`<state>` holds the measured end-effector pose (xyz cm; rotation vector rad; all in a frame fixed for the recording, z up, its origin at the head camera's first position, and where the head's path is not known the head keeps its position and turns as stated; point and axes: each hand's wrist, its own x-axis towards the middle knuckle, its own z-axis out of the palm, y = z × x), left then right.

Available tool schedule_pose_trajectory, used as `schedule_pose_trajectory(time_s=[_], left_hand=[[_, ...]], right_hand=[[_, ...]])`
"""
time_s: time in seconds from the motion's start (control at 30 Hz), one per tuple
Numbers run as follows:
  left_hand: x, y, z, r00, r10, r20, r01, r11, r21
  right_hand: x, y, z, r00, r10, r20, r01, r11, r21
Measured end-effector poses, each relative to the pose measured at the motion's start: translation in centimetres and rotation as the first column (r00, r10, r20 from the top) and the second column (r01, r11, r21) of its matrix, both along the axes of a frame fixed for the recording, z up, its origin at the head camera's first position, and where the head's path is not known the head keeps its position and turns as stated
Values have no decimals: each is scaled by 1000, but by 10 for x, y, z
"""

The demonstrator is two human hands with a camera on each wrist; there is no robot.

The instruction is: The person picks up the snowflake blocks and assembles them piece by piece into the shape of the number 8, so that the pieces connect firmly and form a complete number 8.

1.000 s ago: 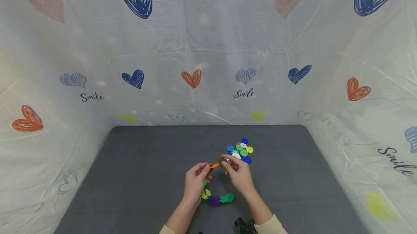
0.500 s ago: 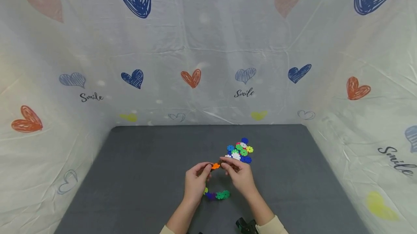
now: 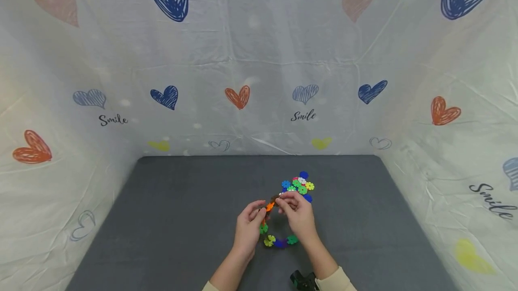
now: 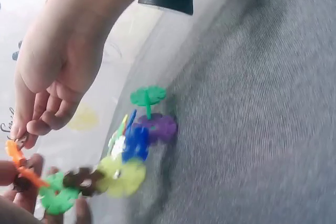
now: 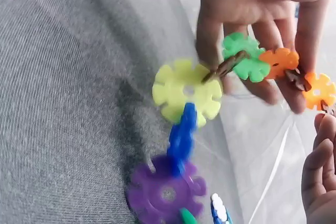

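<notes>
A chain of interlocking snowflake discs hangs between the two hands over the grey table. My left hand (image 3: 247,230) pinches its upper part around a brown disc between two orange discs. My right hand (image 3: 300,219) pinches the brown disc (image 3: 275,199) at the upper end, joined to an orange disc (image 5: 317,92). Below the left fingers follow a green disc (image 5: 245,59), a brown one, a yellow disc (image 5: 170,93), a blue disc (image 5: 181,140), a purple disc (image 5: 167,192) and a dark green disc (image 4: 148,96) at the lower end.
A pile of loose snowflake discs (image 3: 301,185) in several colours lies just beyond the right hand, partly hidden by it. A black device (image 3: 302,280) sits by the right wrist. A white curtain (image 3: 259,57) with printed hearts stands behind the grey table (image 3: 182,219).
My left hand has shifted slightly right, toward the right hand. The chain's lower loop has swung to the right, and its green and yellow discs show again. The right hand stays nearly in place.
</notes>
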<state>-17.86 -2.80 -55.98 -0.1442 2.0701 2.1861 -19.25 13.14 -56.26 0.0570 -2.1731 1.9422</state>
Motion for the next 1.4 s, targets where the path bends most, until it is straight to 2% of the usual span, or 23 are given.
schedule_pose_trajectory(time_s=[0.07, 0.17, 0.23, 0.27, 0.4, 0.5, 0.57, 0.7, 0.8, 0.9, 1.03, 1.23, 1.3, 1.4], left_hand=[[0, -1, 1, 999, -3, -43, -1, 996, -92], [-1, -4, 3, 993, 12, -120, -39, 974, -225], [-2, -5, 4, 986, 20, -166, -65, 959, -276], [-3, -6, 3, 984, 18, -179, -68, 958, -278], [-5, -8, 1, 983, 9, -183, -53, 970, -235], [-5, -11, -2, 989, 41, -139, -66, 981, -181], [-6, -13, -4, 992, 72, -99, -86, 986, -145], [-8, -18, -6, 994, 106, 7, -106, 994, -26], [-10, -24, -6, 990, 109, 89, -116, 990, 81], [-11, -27, -7, 987, 101, 127, -118, 984, 133], [-12, -30, -7, 985, 84, 152, -107, 983, 148], [-13, -29, -5, 982, 74, 173, -102, 983, 156], [-13, -29, -5, 982, 75, 172, -102, 983, 152], [-14, -29, -4, 981, 81, 177, -107, 984, 145]], right_hand=[[0, -1, 0, 1000, -10, 8, 10, 1000, -17], [-1, -3, -1, 1000, 5, 9, -5, 1000, -17], [0, -4, -2, 999, 30, 13, -30, 999, -14], [0, -5, -2, 999, 45, 12, -45, 999, -10], [1, -5, -3, 996, 94, 10, -94, 995, 22], [-1, 2, -1, 995, 97, 8, -97, 990, 103], [-4, 10, 0, 997, 71, 14, -72, 983, 169], [-15, 34, -5, 996, -75, 45, 58, 950, 307], [-23, 53, -15, 976, -204, 81, 153, 896, 416], [-29, 69, -29, 950, -282, 133, 181, 846, 502], [-35, 79, -44, 921, -337, 198, 176, 810, 559], [-38, 79, -49, 906, -379, 186, 191, 762, 619], [-38, 78, -48, 906, -379, 189, 187, 759, 624], [-37, 79, -47, 902, -380, 206, 187, 772, 607]])
